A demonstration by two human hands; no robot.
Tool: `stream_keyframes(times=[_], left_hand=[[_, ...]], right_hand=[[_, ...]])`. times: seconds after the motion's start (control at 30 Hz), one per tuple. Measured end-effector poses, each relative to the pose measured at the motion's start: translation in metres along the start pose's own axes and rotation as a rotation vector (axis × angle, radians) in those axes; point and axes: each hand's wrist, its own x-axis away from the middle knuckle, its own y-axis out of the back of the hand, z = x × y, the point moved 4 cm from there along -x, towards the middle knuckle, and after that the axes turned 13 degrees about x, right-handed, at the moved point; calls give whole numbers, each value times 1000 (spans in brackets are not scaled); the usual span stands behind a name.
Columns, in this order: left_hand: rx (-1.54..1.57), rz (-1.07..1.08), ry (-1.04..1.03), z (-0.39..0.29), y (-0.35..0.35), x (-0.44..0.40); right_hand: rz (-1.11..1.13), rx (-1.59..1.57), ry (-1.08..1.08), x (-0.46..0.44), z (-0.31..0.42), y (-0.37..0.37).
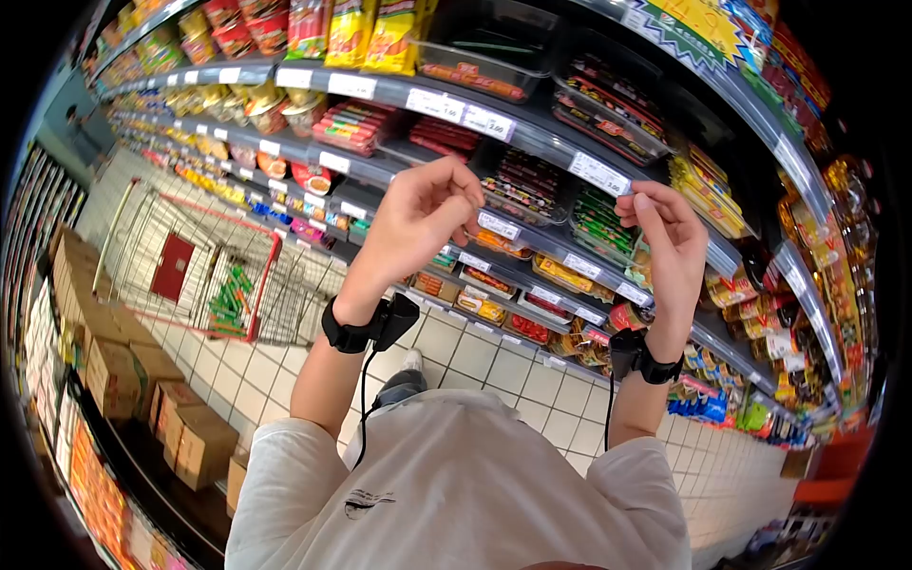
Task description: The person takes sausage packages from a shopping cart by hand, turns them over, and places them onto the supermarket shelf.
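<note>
Label (599, 175) lies just left of the right hand (673, 242) (nearer than the left hand (415, 217)), lengthwise along shelf edge (543, 144); both curl, any pinch unclear.

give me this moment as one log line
left grip: raised, curled, no item visible | right grip: raised, curled near price tag, contact unclear | ahead: shelf, packaged snacks | left side: shopping cart

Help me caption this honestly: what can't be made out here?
Head view, anything inside the left hand or right hand: hidden by curled fingers.
Head view, fine print on the price tags: too small.
Head view, yellow sign: top cut off by the edge.
Head view, second foot: hidden by the shirt.
</note>
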Motion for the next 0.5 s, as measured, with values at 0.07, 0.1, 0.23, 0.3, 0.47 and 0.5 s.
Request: stream_keyframes(times=[0.07, 0.1, 0.23, 0.3, 0.47, 0.5], left_hand=[[-15, -51, 5, 4, -4, 16], [-29, -86, -2, 4, -6, 24], [-80, -183, -2, 0, 0, 57], [-106, -257, -25, -8, 3, 70], [-78, -364, -94, -22, 30, 100], [-72, -373, -106, -23, 34, 103]], right_hand=[[27, -26, -5, 5, -6, -1], [58, -37, 1, 7, -9, -4], [136, -89, 10, 14, -7, -19], [161, -83, 0, 17, -3, -28], [231, -111, 57, 21, 13, -53], [240, -105, 68, 20, 17, -59]])
